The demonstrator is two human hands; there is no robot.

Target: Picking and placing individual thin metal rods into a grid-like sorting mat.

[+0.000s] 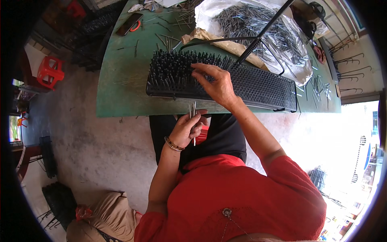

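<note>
My left hand [188, 128] is closed round a small bundle of thin metal rods [193, 109], held upright just below the table's front edge. My right hand [217, 84] is over a long black perforated rack [262, 84]. Its thumb and forefinger come together among the dark-tipped rods [169, 68] that stand packed in the rack's left part. What lies between those fingertips is too small to make out. Toward the right, the rack's holes show with no rods standing in them.
The rack lies on a green table [125, 80]. Behind it, a white sack [205, 20] holds a heap of loose rods [258, 28]. A black bar [266, 30] slants above the rack. A phone [129, 24] and scattered rods lie at far left; a red stool [50, 72] stands beyond.
</note>
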